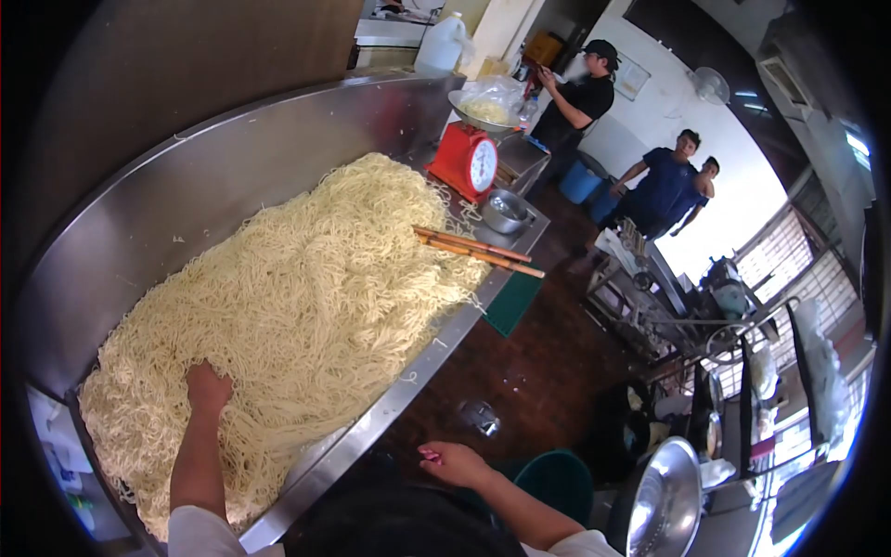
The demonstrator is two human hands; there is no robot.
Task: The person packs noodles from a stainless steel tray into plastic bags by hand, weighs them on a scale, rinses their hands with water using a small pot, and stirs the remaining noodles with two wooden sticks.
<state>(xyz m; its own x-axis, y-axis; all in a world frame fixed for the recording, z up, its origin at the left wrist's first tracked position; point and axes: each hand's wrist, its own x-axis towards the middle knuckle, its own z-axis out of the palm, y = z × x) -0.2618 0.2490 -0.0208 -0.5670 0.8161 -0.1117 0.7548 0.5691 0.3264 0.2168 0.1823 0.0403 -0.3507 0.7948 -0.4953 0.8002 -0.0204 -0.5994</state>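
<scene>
A large heap of pale yellow noodles (306, 269) lies in a long metal trough (218, 172). My left hand (209, 388) presses down into the heap near its front left, and its fingers are buried among the strands. Past the trough's front edge, my right hand (452, 463) hangs over the floor with curled fingers. A small pinkish thing shows at its fingertips, too small to name. Two long wooden sticks (483, 251) rest on the right end of the heap and stick out over the metal rim.
A red dial scale (457, 162) carries a pan with bagged noodles (489, 100). Beside it sits a metal bowl (506, 212). Behind stands a white jug (441, 43). A person in black (580, 97) and two others are farther back. Machinery (640, 269) and a large metal basin (664, 501) stand right.
</scene>
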